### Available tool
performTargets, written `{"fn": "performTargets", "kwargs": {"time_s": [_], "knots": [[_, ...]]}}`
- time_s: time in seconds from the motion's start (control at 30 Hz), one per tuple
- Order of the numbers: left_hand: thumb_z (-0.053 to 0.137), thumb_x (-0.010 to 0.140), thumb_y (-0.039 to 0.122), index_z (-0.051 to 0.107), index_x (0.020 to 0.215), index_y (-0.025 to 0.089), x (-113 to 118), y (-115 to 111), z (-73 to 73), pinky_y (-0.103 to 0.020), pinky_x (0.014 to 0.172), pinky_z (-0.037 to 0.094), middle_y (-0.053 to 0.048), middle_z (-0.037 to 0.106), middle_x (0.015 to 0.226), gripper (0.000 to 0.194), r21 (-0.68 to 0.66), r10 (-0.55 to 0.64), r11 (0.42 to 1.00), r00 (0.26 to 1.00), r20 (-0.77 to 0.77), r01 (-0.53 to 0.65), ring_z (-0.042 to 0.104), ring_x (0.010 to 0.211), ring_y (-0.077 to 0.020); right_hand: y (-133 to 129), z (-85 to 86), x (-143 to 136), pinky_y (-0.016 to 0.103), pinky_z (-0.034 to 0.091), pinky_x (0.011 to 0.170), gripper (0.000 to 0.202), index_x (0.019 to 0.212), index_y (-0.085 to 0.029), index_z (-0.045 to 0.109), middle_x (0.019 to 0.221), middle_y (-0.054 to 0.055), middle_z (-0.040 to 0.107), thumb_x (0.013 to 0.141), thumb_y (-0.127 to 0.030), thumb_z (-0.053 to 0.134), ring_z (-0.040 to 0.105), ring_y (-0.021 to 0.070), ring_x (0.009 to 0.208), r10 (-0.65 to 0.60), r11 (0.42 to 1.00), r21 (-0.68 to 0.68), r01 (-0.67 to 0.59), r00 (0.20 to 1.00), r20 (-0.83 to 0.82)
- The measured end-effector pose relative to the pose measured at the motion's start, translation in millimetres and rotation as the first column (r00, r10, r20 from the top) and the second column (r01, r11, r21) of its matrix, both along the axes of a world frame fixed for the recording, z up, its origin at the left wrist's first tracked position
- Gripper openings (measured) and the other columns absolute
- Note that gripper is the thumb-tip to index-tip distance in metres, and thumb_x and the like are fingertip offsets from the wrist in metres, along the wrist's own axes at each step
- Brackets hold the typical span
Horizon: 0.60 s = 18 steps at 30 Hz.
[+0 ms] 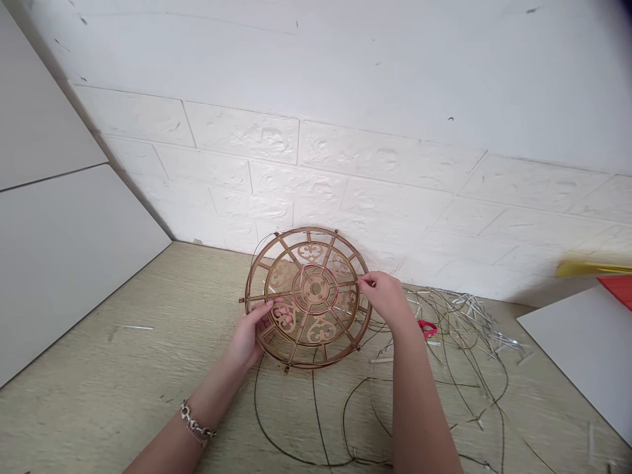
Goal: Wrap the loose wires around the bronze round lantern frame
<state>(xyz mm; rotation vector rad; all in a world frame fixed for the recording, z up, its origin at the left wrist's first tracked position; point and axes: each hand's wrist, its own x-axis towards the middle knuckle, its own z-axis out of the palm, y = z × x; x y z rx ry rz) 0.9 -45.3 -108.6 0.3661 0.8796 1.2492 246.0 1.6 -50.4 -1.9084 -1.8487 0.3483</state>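
Loose wires (354, 455) are trailing over the tabletop (148, 375) below the round frame (323, 296), toward six o'clock. The left hand (247, 337) is gripping that frame at eight o'clock, thumb in front and fingers behind — seemingly steadying it, face tilted toward the wearer, so the other hand can reach its rim. At three o'clock the right hand (388, 296) is pressing thumb and fingertip together at the edge; what lies between them, I cannot tell. Beyond, a red piece (428, 329) is lying toward four o'clock and a pale-ended wire bundle (481, 313) toward three — while the brick-patterned wall (316, 141) is standing behind, at twelve.
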Motion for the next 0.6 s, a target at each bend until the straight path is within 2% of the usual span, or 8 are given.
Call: {"fn": "performTargets", "kwargs": {"time_s": [0.33, 0.6], "knots": [[0.053, 0.074, 0.016, 0.064, 0.085, 0.009, 0.7, 0.3, -0.7, -0.028, 0.063, 0.051, -0.007, 0.066, 0.068, 0.016, 0.027, -0.005, 1.000, 1.000, 0.021, 0.005, 0.065, 0.064, -0.0179, 2.3, -5.4, -9.7, 0.025, 0.032, 0.063, 0.018, 0.076, -0.018, 0.061, 0.083, 0.005, 0.061, 0.080, -0.021, 0.043, 0.052, 0.0162, 0.075, -0.022, 0.999, 0.044, 0.018, 0.993, 0.113], [0.053, 0.075, 0.016, 0.064, 0.085, 0.010, -2.3, 0.5, 2.5, -0.029, 0.066, 0.053, -0.007, 0.067, 0.069, 0.016, -0.001, 0.025, 1.000, 1.000, 0.010, -0.025, 0.065, 0.065, -0.0178, 2.1, -4.0, -9.9, 0.024, 0.034, 0.073, 0.028, 0.089, -0.016, 0.063, 0.089, 0.008, 0.062, 0.087, -0.016, 0.035, 0.055, 0.0166, 0.086, 0.080, 0.995, 0.050, -0.087, 0.988, 0.130]]}}
